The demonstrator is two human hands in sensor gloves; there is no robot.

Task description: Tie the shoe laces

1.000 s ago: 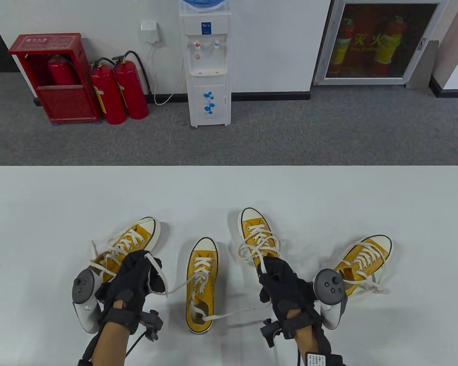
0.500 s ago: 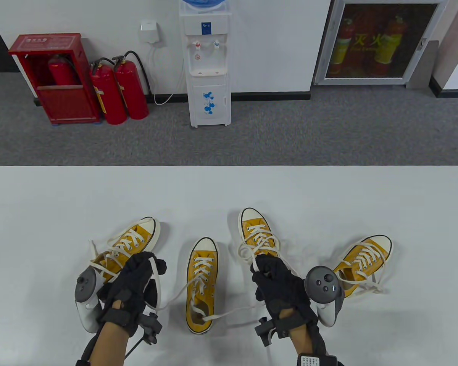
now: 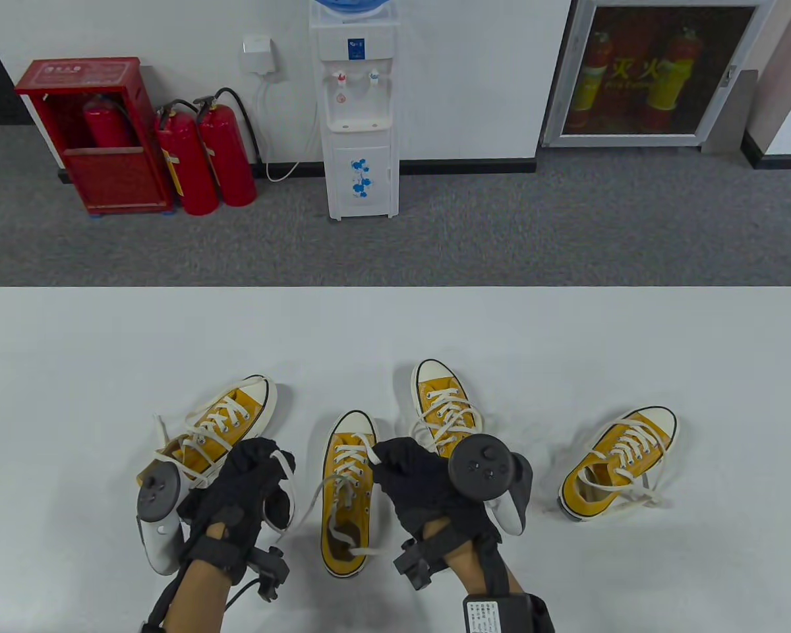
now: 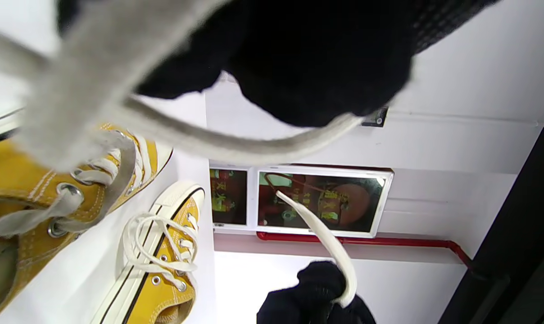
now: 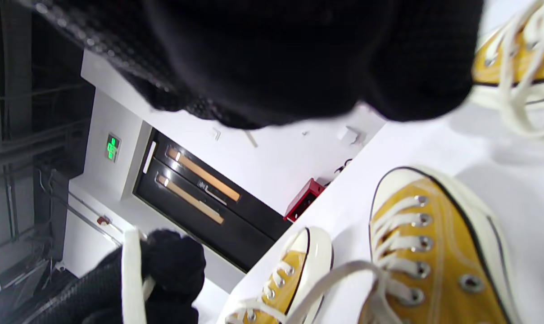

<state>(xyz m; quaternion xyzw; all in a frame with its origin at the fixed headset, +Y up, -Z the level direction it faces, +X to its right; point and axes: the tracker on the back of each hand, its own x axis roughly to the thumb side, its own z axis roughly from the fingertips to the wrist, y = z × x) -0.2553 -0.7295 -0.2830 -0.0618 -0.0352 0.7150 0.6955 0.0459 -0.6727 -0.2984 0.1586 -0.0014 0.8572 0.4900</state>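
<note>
both gloved hands pinch lace ends of the middle yellow shoe [image 3: 347, 491] on the white table [image 3: 395, 330] — left hand [image 3: 240, 491] beside it, right hand [image 3: 418, 478] over it.

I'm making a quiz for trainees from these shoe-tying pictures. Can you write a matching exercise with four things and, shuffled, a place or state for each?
Things:
1. left hand
2. right hand
3. far-right shoe
4. water dispenser

Places or states:
A. on the floor against the wall
B. lies alone, no hand on it
C. holds a lace beside the far-left shoe
D. holds a lace over the middle shoe

Pairs: 1-C, 2-D, 3-B, 4-A
</note>
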